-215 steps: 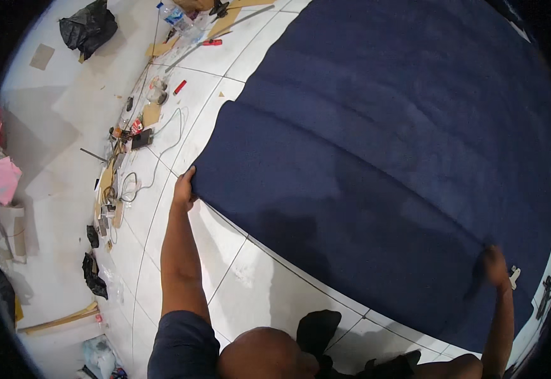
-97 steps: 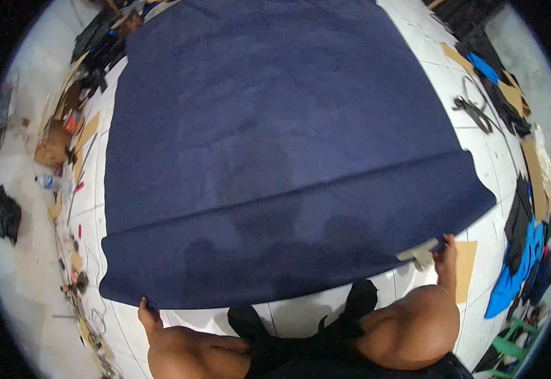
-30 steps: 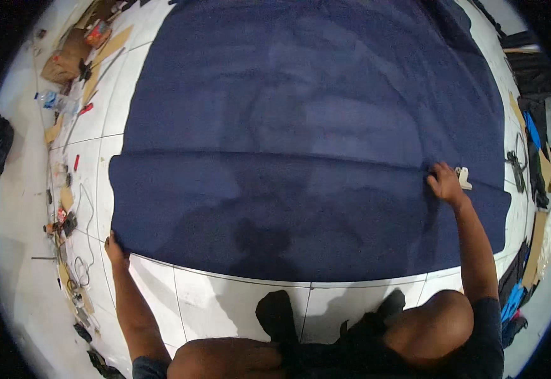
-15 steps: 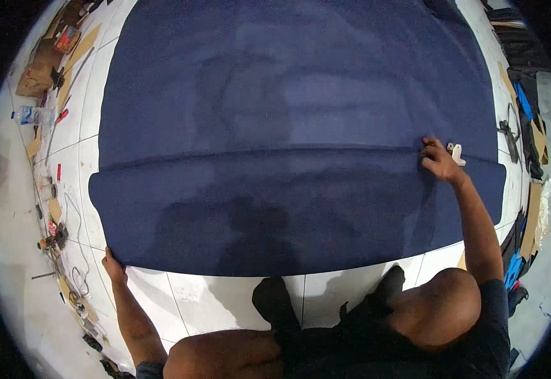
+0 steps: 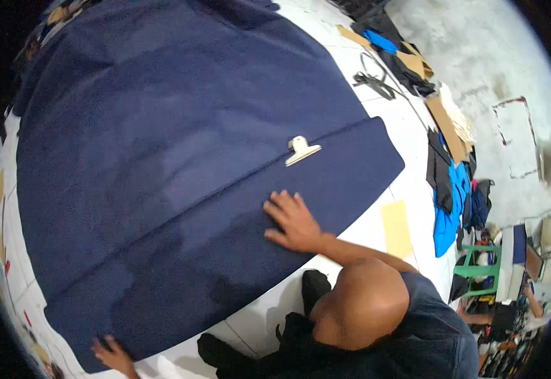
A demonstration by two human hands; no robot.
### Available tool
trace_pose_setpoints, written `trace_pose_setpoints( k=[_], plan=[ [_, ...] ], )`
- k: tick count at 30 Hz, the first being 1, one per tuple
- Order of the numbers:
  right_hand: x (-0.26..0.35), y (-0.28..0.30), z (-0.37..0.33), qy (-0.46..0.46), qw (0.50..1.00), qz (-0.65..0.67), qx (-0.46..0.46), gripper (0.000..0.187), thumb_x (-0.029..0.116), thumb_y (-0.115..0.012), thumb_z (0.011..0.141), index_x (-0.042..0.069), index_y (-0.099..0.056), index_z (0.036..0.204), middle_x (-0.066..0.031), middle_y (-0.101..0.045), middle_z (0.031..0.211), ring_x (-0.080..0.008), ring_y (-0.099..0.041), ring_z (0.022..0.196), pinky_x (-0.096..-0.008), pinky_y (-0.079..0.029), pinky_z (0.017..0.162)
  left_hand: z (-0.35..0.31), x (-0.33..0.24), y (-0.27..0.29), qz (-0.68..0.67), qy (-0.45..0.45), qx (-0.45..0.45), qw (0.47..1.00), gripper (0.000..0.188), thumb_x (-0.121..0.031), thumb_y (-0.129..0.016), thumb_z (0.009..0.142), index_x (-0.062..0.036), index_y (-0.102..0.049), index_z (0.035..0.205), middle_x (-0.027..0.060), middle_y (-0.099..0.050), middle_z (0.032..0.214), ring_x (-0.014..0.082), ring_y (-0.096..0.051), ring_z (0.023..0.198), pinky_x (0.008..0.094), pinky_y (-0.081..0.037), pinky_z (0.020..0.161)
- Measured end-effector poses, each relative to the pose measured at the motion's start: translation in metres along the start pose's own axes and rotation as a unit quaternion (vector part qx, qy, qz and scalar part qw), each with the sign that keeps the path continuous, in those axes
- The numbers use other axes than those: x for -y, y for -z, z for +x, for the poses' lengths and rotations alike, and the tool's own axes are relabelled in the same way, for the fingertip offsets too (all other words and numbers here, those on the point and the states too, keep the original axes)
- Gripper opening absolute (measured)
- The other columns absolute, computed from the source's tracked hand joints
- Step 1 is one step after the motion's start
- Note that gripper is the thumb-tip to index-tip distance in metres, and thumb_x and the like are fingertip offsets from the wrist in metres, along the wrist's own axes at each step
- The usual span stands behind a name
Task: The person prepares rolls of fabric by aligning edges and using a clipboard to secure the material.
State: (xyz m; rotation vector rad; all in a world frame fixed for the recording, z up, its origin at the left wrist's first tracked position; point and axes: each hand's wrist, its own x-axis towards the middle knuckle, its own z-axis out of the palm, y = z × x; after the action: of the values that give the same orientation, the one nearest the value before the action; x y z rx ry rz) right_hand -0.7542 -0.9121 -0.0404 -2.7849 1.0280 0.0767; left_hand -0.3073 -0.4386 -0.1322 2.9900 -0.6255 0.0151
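Note:
A large dark navy fabric (image 5: 155, 120) lies spread over the floor, its near part doubled over into a wide folded band (image 5: 345, 167). A cream bulldog clip (image 5: 301, 150) sits at the edge of this band, toward its right end. My right hand (image 5: 293, 224) rests palm down on the band just below the clip, fingers spread, holding nothing. At the fabric's near left corner, my left hand (image 5: 114, 357) lies on the cloth with its fingers apart. Its wrist runs out at the lower edge of the picture.
White floor tiles (image 5: 376, 189) border the fabric, with a yellowish sheet (image 5: 396, 228) near my right forearm. Along the wall at right lie a cardboard strip (image 5: 446, 129), blue cloth (image 5: 449, 211) and dark straps (image 5: 376, 85). A green plastic stool (image 5: 479, 270) stands near another person (image 5: 509, 316).
The view has swung to the right. My right hand has left the clip and come nearer onto the folded band. My left hand has gone from the fabric's edge to lying on it.

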Motion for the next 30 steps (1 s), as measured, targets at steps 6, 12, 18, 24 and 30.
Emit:
trace_pose_setpoints(
  k=[6,12,18,24,30],
  plan=[
    [-0.035,-0.036,-0.065,-0.105,0.994,0.001,0.003,0.072,0.062,-0.045,0.085,0.017,-0.035,0.141,-0.0203,-0.021,0.149,-0.0418,-0.018,0.137,-0.0608,-0.007,0.109,-0.085,-0.122,0.003,0.124,-0.039,0.066,0.989,0.063,-0.048,-0.032,0.096,-0.0122,-0.020,0.147,0.0177,-0.014,0.152,0.0377,-0.010,0.140,0.0576,-0.006,0.110],
    [-0.211,-0.034,-0.106,-0.478,0.875,0.037,-0.071,0.069,0.063,-0.032,0.090,0.019,-0.031,0.143,-0.0165,-0.018,0.151,-0.0369,-0.011,0.141,-0.0638,-0.002,0.107,-0.081,-0.128,-0.006,0.161,-0.018,0.090,0.983,0.064,-0.048,-0.031,0.096,-0.0111,-0.019,0.147,0.0177,-0.013,0.152,0.0385,-0.007,0.140,0.0586,-0.005,0.110],
    [-0.232,0.053,0.007,-0.335,0.911,0.003,-0.238,0.044,0.041,-0.061,0.079,0.002,-0.065,0.098,-0.0161,-0.061,0.109,-0.0344,-0.058,0.099,-0.0501,-0.041,0.087,-0.072,-0.161,0.064,0.077,-0.076,0.145,0.983,0.091,-0.066,-0.045,0.083,-0.0032,-0.022,0.144,0.0289,-0.021,0.145,0.0485,-0.024,0.131,0.0526,-0.025,0.107],
    [-0.166,-0.008,0.135,-0.089,0.964,-0.006,-0.250,0.062,0.051,-0.055,0.081,0.007,-0.051,0.125,-0.0207,-0.054,0.122,-0.0347,-0.054,0.112,-0.0435,-0.044,0.093,-0.039,-0.150,0.064,0.131,-0.116,0.273,0.946,0.093,-0.067,-0.048,0.082,0.0014,-0.027,0.140,0.0344,-0.029,0.138,0.0493,-0.035,0.125,0.0519,-0.030,0.104],
    [-0.162,0.007,0.149,-0.203,0.972,0.099,-0.068,0.053,0.047,-0.048,0.086,0.000,-0.064,0.103,-0.0203,-0.064,0.104,-0.0341,-0.059,0.103,-0.0443,-0.047,0.089,-0.040,-0.165,0.065,0.093,-0.114,0.277,0.950,0.093,-0.062,-0.056,0.080,0.0045,-0.026,0.138,0.0385,-0.031,0.134,0.0561,-0.036,0.120,0.0556,-0.033,0.101]
  ],
)
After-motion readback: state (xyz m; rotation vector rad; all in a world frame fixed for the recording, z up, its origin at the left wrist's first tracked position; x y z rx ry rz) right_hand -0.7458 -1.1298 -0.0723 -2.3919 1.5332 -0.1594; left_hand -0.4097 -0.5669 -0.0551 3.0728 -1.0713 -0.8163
